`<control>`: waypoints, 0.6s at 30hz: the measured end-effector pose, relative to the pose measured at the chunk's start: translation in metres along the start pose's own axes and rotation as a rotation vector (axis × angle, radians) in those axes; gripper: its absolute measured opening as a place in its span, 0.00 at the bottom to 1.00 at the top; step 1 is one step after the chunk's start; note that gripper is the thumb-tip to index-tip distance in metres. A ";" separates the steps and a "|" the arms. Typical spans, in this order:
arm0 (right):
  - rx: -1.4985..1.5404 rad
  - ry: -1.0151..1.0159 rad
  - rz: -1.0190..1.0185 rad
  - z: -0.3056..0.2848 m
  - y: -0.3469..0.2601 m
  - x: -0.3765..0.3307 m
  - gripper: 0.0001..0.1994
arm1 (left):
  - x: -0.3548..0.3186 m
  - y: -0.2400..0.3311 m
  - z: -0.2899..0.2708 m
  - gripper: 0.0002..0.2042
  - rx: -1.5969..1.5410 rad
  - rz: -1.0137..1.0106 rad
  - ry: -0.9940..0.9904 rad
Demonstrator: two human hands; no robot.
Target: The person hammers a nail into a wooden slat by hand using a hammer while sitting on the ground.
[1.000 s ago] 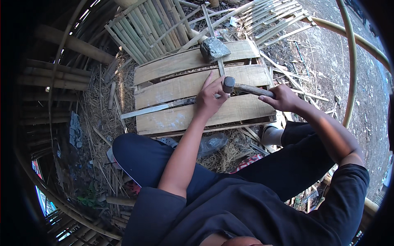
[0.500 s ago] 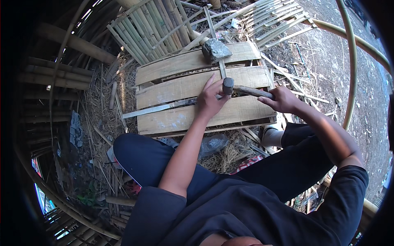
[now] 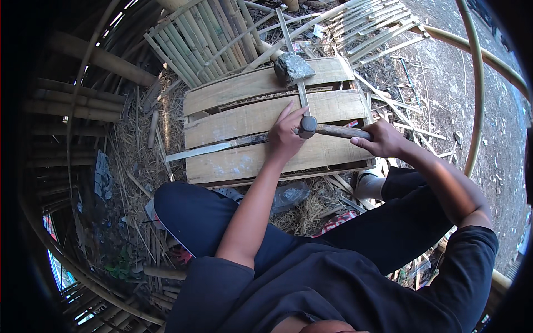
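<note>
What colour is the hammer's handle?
Brown: the wooden-handled hammer in the right hand, seen in the head view.

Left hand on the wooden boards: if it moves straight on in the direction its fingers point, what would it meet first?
The left hand points up and slightly right. Probably it meets the hammer head first, just beside its fingertips; further on lies the grey stone on the thin bamboo strip. Depth is unclear.

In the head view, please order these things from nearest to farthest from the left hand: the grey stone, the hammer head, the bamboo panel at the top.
1. Hammer head: just right of the left hand, about touching it.
2. Grey stone: beyond the hand, on the far plank.
3. Bamboo panel: farthest, past the wooden platform, up-left.
</note>
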State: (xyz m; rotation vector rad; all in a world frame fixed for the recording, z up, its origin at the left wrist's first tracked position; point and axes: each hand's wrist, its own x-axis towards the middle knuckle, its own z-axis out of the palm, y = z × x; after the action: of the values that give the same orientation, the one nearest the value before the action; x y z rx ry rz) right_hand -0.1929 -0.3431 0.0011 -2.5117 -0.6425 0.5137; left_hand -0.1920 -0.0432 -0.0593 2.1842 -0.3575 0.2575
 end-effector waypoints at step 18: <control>0.125 -0.020 0.121 -0.005 -0.005 0.004 0.38 | -0.002 -0.009 0.002 0.14 -0.027 0.033 -0.017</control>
State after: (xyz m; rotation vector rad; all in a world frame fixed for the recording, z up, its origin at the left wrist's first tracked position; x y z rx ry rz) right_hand -0.1886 -0.3392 0.0068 -2.4400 -0.4526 0.6038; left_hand -0.1905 -0.0394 -0.0676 2.1562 -0.4046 0.2514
